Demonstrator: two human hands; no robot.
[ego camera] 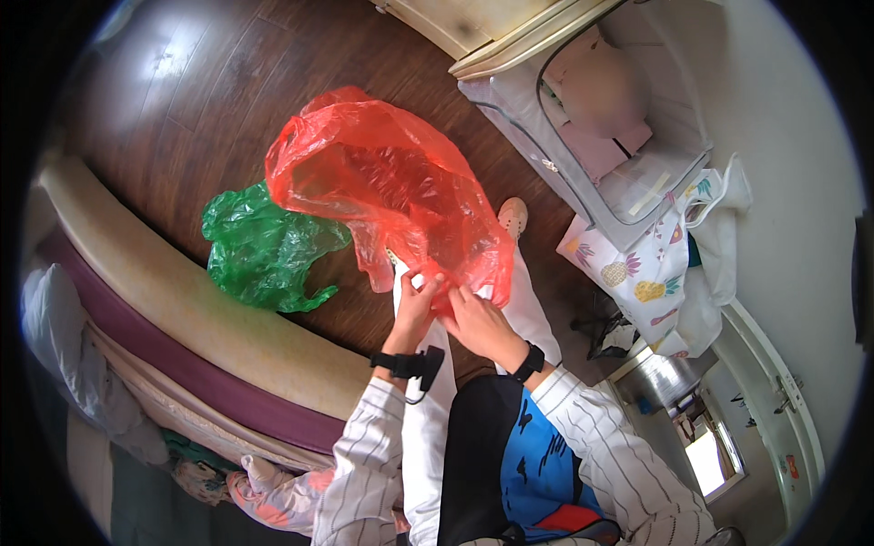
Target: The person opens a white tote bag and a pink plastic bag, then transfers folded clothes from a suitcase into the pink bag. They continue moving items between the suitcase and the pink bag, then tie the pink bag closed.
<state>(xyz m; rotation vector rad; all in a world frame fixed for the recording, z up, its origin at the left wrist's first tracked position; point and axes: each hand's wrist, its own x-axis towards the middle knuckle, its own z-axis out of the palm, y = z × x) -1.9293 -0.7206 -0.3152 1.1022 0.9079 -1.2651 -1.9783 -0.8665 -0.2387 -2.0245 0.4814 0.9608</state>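
A thin red plastic bag [403,184] spreads out in front of me above the wooden floor, its far part puffed and crumpled. My left hand [415,307] pinches its near edge between thumb and fingers. Close beside it, my right hand [478,319] grips the same edge, the fingertips of both hands almost touching. A crumpled green plastic bag [270,249] lies to the left, partly overlapped by the red one. Both wrists wear black straps.
A bed [205,307] with a padded cream edge runs along the left. At the upper right stands a grey mesh-sided cabinet [580,170] with pink things inside, beside a cloth with a pineapple print [628,273]. An open doorway lies at the lower right.
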